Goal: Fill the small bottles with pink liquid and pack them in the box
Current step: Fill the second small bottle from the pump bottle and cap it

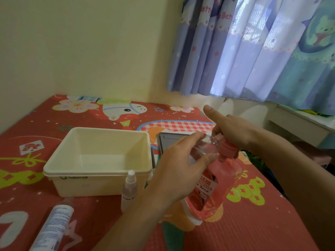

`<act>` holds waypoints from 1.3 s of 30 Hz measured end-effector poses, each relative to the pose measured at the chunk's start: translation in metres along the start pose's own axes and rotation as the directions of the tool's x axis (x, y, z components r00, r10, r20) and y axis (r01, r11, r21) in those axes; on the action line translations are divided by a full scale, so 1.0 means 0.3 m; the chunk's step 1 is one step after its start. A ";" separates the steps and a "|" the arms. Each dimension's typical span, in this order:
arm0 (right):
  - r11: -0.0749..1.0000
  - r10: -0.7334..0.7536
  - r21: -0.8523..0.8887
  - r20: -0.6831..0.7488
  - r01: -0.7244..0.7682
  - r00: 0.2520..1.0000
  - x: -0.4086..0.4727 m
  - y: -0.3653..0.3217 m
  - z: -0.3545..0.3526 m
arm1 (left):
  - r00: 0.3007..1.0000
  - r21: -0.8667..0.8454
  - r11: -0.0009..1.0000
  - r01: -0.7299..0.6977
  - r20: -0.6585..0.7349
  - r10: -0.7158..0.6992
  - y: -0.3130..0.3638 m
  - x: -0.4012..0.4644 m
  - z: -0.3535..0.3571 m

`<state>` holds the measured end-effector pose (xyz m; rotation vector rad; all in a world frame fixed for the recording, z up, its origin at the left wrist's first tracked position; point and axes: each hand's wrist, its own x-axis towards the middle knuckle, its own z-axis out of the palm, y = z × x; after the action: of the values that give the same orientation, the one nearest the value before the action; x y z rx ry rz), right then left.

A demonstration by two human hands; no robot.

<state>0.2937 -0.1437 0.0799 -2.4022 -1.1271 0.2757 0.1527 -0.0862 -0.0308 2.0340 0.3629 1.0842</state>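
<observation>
My left hand (178, 171) grips a small clear bottle (205, 147), held tilted with its mouth against the pink pump head of a big pink liquid bottle (215, 187). My right hand (233, 130) wraps the pump head from above, thumb sticking up. The big bottle stands on the red mat. A small capped spray bottle (129, 189) stands upright in front of the cream plastic box (98, 178), which is open with nothing inside. A larger white-labelled bottle (52, 227) lies at the lower left.
A red patterned play mat (253, 223) covers the floor. A grey flat lid or tray (171, 140) lies behind my hands, right of the box. A white low table (299, 124) and a curtain are at the right.
</observation>
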 end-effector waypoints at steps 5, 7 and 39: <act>0.991 0.059 0.113 0.148 -0.076 0.987 -0.023 -0.021 -0.049 | 1.000 0.004 1.000 -0.008 -0.012 0.008 0.016 -0.003 -0.002; 0.995 0.037 0.088 0.098 -0.046 0.995 -0.021 -0.023 -0.039 | 1.000 -0.001 1.000 0.001 -0.013 -0.002 0.014 -0.002 -0.003; 1.000 0.005 0.018 0.001 -0.005 1.000 -0.017 -0.021 -0.002 | 0.999 -0.002 1.000 0.031 0.033 -0.031 0.018 0.000 -0.001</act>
<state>0.2864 -0.1441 0.0835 -2.3895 -1.1146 0.2870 0.1517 -0.0895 -0.0268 2.0354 0.3745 1.0306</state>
